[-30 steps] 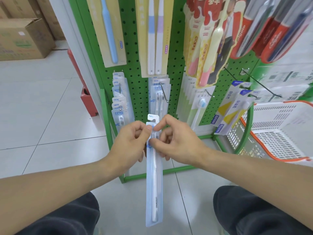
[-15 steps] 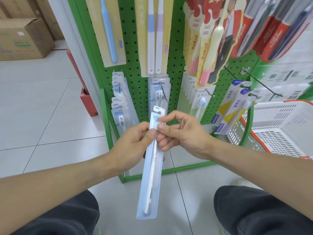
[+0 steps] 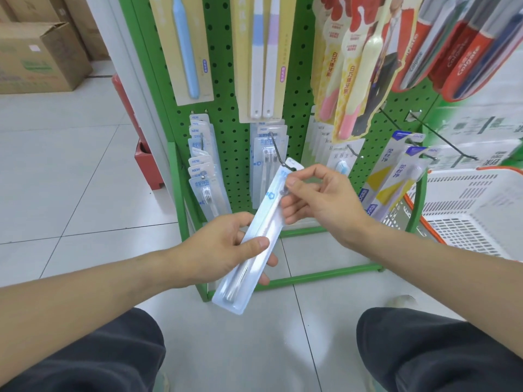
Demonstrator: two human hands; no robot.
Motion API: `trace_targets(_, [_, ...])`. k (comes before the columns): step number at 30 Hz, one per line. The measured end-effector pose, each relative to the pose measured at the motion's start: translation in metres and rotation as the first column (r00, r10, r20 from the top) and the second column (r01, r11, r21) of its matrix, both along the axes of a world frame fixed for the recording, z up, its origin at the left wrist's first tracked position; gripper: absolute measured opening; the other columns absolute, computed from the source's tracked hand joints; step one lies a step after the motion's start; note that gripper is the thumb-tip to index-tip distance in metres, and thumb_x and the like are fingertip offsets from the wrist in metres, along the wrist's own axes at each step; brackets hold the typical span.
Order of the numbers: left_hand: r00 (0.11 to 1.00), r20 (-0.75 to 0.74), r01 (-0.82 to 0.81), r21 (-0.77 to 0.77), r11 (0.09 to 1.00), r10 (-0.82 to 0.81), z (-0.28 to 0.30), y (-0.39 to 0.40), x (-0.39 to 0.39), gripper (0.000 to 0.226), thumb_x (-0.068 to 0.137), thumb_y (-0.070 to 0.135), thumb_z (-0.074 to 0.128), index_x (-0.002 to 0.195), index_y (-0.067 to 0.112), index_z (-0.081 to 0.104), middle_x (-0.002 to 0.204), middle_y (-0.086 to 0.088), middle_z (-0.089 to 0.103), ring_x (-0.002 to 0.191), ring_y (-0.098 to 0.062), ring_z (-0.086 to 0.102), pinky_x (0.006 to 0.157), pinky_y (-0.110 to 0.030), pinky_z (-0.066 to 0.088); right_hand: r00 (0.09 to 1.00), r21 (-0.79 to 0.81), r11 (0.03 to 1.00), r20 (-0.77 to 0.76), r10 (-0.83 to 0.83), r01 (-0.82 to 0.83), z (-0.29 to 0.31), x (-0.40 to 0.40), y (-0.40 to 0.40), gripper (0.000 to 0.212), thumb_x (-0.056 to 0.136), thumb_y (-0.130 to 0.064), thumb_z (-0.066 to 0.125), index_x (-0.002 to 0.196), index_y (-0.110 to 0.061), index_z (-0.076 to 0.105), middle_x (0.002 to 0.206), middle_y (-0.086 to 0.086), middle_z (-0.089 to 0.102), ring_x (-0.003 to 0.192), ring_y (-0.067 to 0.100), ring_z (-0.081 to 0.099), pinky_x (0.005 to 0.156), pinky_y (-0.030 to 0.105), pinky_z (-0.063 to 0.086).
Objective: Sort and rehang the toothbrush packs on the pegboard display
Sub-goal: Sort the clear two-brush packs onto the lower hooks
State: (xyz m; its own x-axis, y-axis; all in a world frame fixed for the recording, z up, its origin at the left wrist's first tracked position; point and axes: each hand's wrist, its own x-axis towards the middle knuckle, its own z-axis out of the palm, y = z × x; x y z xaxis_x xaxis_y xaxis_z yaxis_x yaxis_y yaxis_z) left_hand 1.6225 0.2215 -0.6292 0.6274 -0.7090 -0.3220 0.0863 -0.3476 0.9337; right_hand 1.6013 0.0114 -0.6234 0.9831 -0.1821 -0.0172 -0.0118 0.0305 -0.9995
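A pale blue toothbrush pack [image 3: 261, 230] slants in front of the green pegboard [image 3: 229, 108]. My left hand [image 3: 223, 250] grips its lower half, thumb on top. My right hand [image 3: 317, 202] pinches its upper end just below the hang tab. The tab touches the tip of a metal peg hook [image 3: 278, 154] in the middle column, where matching blue packs [image 3: 267, 154] hang. More of the same packs [image 3: 202, 171] hang on the hook to the left.
Larger toothbrush cards hang above and to the right on the pegboard. A white and orange plastic basket [image 3: 467, 216] stands at the right. Long bare hooks [image 3: 444, 137] stick out above it. Cardboard boxes [image 3: 39, 58] sit at the far left. My knees are at the bottom.
The pack has risen and tilted, its top going up and right to the hook's tip. My left hand slid down from the top to the pack's lower half.
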Motion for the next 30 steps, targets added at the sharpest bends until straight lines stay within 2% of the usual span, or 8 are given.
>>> trace_targets(4, [0.999, 0.034, 0.010, 0.023, 1.000, -0.011, -0.001, -0.001, -0.003, 0.021, 0.102, 0.019, 0.054, 0.123, 0.017, 0.053, 0.100, -0.015, 0.077, 0.080, -0.037, 0.076, 0.069, -0.035, 0.062, 0.998, -0.145, 0.988, -0.050, 0.046, -0.053, 0.003, -0.004, -0.003, 0.032, 0.089, -0.010, 0.077, 0.109, 0.001, 0.054, 0.072, 0.021, 0.073, 0.059, 0.030, 0.070, 0.058, 0.039, 0.062])
trace_targets(7, [0.999, 0.041, 0.034, 0.029, 0.999, -0.035, -0.001, -0.006, -0.009, 0.023, 0.105, 0.021, 0.046, 0.127, 0.023, 0.053, 0.101, -0.018, 0.075, 0.080, -0.033, 0.076, 0.072, -0.035, 0.062, 0.993, -0.185, 0.982, -0.117, 0.004, -0.026, -0.001, -0.003, -0.004, 0.035, 0.087, -0.010, 0.080, 0.108, -0.001, 0.052, 0.069, 0.019, 0.072, 0.057, 0.031, 0.069, 0.056, 0.039, 0.060])
trace_targets(11, [0.997, -0.006, -0.077, -0.006, 0.997, 0.077, -0.001, -0.008, -0.008, 0.021, 0.108, 0.018, 0.041, 0.117, 0.015, 0.060, 0.097, -0.022, 0.075, 0.081, -0.035, 0.076, 0.070, -0.038, 0.063, 0.992, -0.183, 0.982, -0.108, -0.064, 0.044, -0.008, 0.000, -0.001, 0.038, 0.085, -0.013, 0.082, 0.104, -0.005, 0.050, 0.064, 0.013, 0.070, 0.053, 0.024, 0.065, 0.053, 0.034, 0.056])
trace_targets(16, [0.962, -0.223, -0.175, -0.046, 0.984, 0.160, -0.001, -0.010, -0.009, 0.023, 0.107, 0.013, 0.046, 0.117, 0.005, 0.064, 0.101, -0.023, 0.075, 0.091, -0.038, 0.075, 0.075, -0.041, 0.064, 0.983, -0.358, 0.922, -0.056, -0.175, 0.144, -0.016, -0.003, 0.000, 0.054, 0.073, -0.031, 0.092, 0.064, -0.017, 0.041, 0.048, -0.007, 0.050, 0.048, 0.016, 0.064, 0.047, 0.026, 0.049])
trace_targets(20, [0.951, -0.249, -0.201, -0.050, 0.978, 0.183, -0.005, -0.010, -0.009, 0.025, 0.104, 0.014, 0.049, 0.121, 0.002, 0.065, 0.104, -0.018, 0.076, 0.097, -0.035, 0.075, 0.084, -0.041, 0.062, 0.977, -0.235, 0.969, -0.177, -0.117, 0.073, -0.017, -0.005, 0.004, 0.051, 0.070, -0.029, 0.094, 0.074, -0.015, 0.045, 0.053, -0.007, 0.061, 0.055, 0.019, 0.070, 0.057, 0.037, 0.061])
trace_targets(24, [0.952, -0.190, -0.250, -0.030, 0.968, 0.240, -0.009, -0.009, -0.008, 0.028, 0.097, 0.020, 0.058, 0.114, 0.002, 0.069, 0.101, -0.018, 0.077, 0.096, -0.032, 0.075, 0.089, -0.046, 0.059, 0.941, 0.048, 0.998, -0.336, 0.048, -0.034, -0.011, -0.009, 0.006, 0.051, 0.073, -0.022, 0.091, 0.108, -0.004, 0.057, 0.080, 0.008, 0.076, 0.061, 0.019, 0.070, 0.054, 0.030, 0.057])
trace_targets(27, [0.964, -0.146, -0.213, 0.070, 0.974, 0.221, -0.007, -0.010, -0.009, 0.037, 0.090, 0.036, 0.060, 0.105, 0.003, 0.072, 0.093, -0.016, 0.078, 0.085, -0.028, 0.076, 0.077, -0.040, 0.062, 0.941, 0.055, 0.995, -0.323, 0.098, -0.085, -0.008, -0.009, 0.001, 0.035, 0.077, -0.009, 0.086, 0.106, -0.001, 0.068, 0.081, 0.008, 0.077, 0.064, 0.016, 0.073, 0.050, 0.022, 0.054])
trace_targets(30, [0.980, -0.163, -0.081, 0.217, 0.973, 0.118, -0.006, -0.011, -0.007, 0.042, 0.101, 0.043, 0.047, 0.106, 0.009, 0.072, 0.095, -0.012, 0.079, 0.085, -0.026, 0.076, 0.070, -0.033, 0.059, 0.958, 0.080, 0.997, -0.283, 0.040, -0.018, -0.007, -0.006, -0.004, 0.033, 0.080, -0.007, 0.083, 0.108, 0.006, 0.069, 0.079, 0.010, 0.077, 0.062, 0.017, 0.073, 0.049, 0.021, 0.053])
